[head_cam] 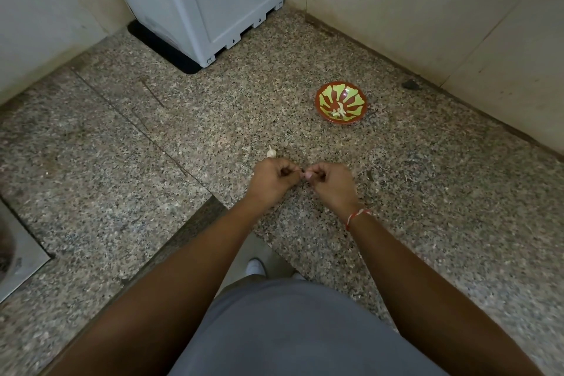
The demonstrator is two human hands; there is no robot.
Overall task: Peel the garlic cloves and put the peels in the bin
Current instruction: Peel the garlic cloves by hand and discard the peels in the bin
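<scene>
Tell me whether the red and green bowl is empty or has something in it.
Not empty: the bowl sits upright on the counter with a few pale pieces at its bottom.

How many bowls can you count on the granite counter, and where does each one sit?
1. The red and green bowl sits on the counter to the right, near the wall, beyond the right hand. Pale pieces lie inside it. None seems hidden.

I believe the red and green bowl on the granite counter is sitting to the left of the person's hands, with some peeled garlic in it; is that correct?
Not quite: the head view shows the red and green bowl on the granite counter to the right of the hands, beyond the right hand. It does hold pale pieces that look like peeled garlic.
</scene>
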